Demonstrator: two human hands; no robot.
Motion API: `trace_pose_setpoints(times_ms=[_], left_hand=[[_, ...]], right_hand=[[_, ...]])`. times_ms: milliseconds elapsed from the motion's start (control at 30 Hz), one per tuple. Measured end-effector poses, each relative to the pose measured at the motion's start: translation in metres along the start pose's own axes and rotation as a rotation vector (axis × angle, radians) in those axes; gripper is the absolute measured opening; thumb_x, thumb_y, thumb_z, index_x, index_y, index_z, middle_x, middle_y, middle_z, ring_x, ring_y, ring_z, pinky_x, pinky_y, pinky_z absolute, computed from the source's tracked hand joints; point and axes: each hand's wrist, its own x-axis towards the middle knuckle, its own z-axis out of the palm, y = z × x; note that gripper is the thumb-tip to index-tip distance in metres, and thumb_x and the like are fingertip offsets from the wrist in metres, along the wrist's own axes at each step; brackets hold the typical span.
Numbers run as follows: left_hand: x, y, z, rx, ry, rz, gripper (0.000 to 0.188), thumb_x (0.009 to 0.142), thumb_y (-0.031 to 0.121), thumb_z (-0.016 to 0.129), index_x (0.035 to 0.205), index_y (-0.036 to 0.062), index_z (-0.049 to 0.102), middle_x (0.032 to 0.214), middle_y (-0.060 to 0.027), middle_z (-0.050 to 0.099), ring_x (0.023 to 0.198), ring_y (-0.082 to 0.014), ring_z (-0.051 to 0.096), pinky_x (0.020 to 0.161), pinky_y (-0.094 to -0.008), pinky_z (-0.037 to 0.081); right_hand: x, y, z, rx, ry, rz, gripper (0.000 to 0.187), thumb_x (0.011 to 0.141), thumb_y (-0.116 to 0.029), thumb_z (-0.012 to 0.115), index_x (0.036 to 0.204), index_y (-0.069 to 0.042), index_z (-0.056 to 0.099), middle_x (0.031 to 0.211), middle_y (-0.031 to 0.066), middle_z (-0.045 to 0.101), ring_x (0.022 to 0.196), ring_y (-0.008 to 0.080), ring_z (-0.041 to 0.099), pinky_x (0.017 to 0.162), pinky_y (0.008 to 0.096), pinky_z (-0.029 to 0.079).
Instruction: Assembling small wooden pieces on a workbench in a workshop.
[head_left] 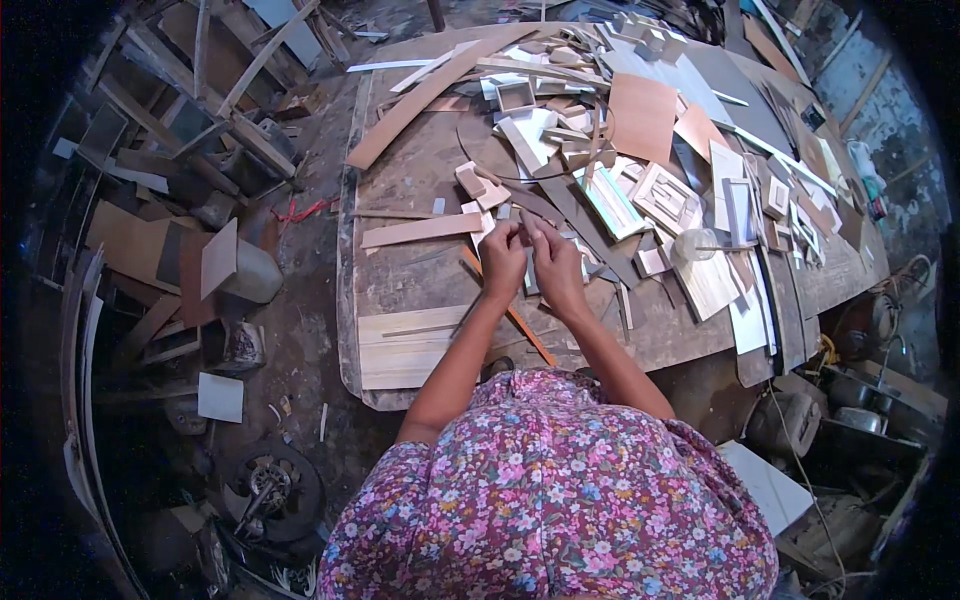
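Wooden pieces crowd the surface (440,150) before us, and over them our two hands come together, left (503,258) and right (558,262), fingers drawn in narrow and tips almost meeting; we cannot tell whether something small is pinched between them. Just left of our left hand lies a flat pinkish-brown strip (420,231), its long axis running nearly crosswise, so its right end is close to that hand and well apart from our right. An orange strip (530,334) slants between our forearms, its near end toward our body and its far end beside our left wrist. Beyond our right hand a dark strip (592,232) lies slantwise, that hand being the nearer. Farther right, beside this strip, we see a small pale box (652,262)
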Motion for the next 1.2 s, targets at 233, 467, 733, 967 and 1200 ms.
trace_pose_setpoints(times_ms=[233,467,733,967,1200], left_hand=[[-0.005,0.008,0.002,-0.047,-0.052,-0.001,0.006,0.076,-0.001,0.052,0.074,-0.0034,0.057,0.065,-0.0104,0.06,0.058,-0.0151,0.057,0.055,-0.0273,0.044],[-0.005,0.01,0.007,-0.184,-0.106,-0.033,0.006,0.077,-0.002,0.052,0.073,-0.0042,0.057,0.064,-0.0069,0.059,0.058,-0.0097,0.054,0.054,-0.0247,0.043],[-0.006,0.012,0.009,-0.252,-0.062,-0.051,0.005,0.078,0.0,0.054,0.074,-0.0036,0.056,0.063,-0.0042,0.057,0.058,-0.0078,0.051,0.052,-0.0226,0.042],[-0.003,0.016,0.005,-0.177,-0.044,-0.012,0.005,0.077,-0.001,0.054,0.073,-0.0028,0.057,0.062,-0.005,0.058,0.055,-0.0085,0.053,0.05,-0.0227,0.042],[0.0,0.014,0.005,-0.178,-0.047,-0.106,0.004,0.075,-0.002,0.055,0.072,-0.0033,0.057,0.062,-0.0057,0.058,0.056,-0.0079,0.053,0.051,-0.0231,0.042]], right_hand=[[0.0,-0.009,-0.005,0.108,0.021,0.022,0.033,0.087,-0.02,0.045,0.106,0.004,0.056,0.062,0.0052,0.055,0.058,0.008,0.048,0.053,0.026,0.041],[0.01,0.001,-0.005,0.088,0.028,0.073,0.032,0.087,-0.019,0.044,0.109,0.001,0.055,0.062,0.0023,0.052,0.055,0.0078,0.044,0.051,0.0252,0.039],[0.003,0.002,-0.002,0.207,0.087,0.111,0.032,0.087,-0.02,0.042,0.089,0.008,0.057,0.067,0.0174,0.059,0.061,0.0208,0.056,0.058,0.0328,0.042],[-0.002,-0.011,-0.011,0.535,-0.039,0.344,0.031,0.089,-0.019,0.04,0.065,-0.002,0.049,0.054,-0.0019,0.041,0.052,0.0048,0.036,0.047,0.0245,0.031],[-0.004,-0.005,-0.001,0.449,0.048,0.107,0.031,0.09,-0.025,0.042,0.07,-0.003,0.052,0.049,-0.004,0.039,0.034,0.0053,0.035,0.03,0.0215,0.024]])
